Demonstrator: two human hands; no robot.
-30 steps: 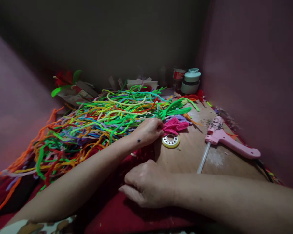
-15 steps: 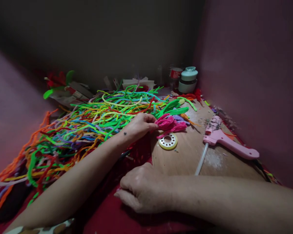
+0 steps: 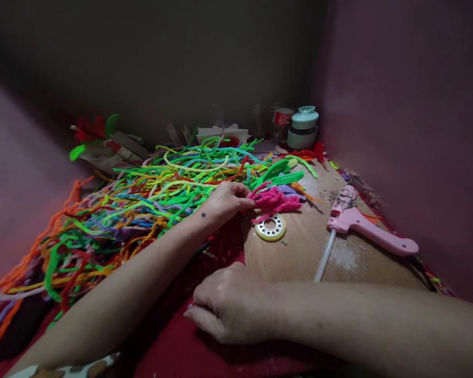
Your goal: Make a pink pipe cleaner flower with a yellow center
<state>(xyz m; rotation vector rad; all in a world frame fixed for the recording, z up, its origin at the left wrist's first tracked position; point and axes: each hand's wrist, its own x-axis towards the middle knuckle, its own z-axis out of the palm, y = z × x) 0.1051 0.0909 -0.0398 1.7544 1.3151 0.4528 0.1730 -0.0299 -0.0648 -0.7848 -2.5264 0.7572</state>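
My left hand (image 3: 225, 201) reaches across a big heap of many-coloured pipe cleaners (image 3: 142, 205) and pinches a bunch of pink pipe cleaners (image 3: 275, 200) at its left end. The pink bunch lies on the wooden board (image 3: 319, 252), just above a flat yellow-white ring with holes (image 3: 270, 229). My right hand (image 3: 230, 305) rests low in front on red cloth (image 3: 189, 341), fingers curled under; whether anything is in them is hidden.
A pink glue gun (image 3: 368, 228) with a white stick lies at the right of the board. Green pipe cleaners (image 3: 281, 175) lie beyond the pink bunch. A mint-lidded jar (image 3: 302, 128), a red-labelled tin and paper scraps stand at the back by the wall. Walls close in left and right.
My left hand has closed on the pink bunch and dragged it a little to the left. My right hand has stayed on the red cloth.
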